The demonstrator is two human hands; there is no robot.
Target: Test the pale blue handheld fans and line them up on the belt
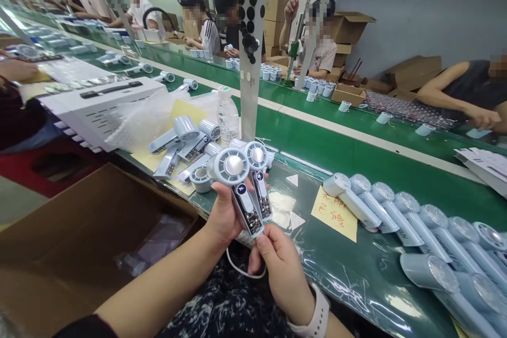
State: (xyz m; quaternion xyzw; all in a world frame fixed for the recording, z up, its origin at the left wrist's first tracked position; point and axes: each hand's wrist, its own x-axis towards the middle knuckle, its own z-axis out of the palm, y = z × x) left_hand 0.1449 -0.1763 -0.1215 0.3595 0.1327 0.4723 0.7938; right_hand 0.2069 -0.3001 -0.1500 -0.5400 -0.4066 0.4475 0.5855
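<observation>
Head view: your left hand (226,211) gripped two handheld fans (237,166), handles (247,208) running far-to-near, while your right hand (277,269) sat just below their ends, fingertips (262,240) pressed together, pinching unclear.

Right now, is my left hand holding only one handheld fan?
No, the left hand grips two handheld fans side by side, their round heads up.

The handheld fans (232,166) look pale blue-grey, the conveyor belt (317,142) green, the paper note (334,214) yellow.
</observation>
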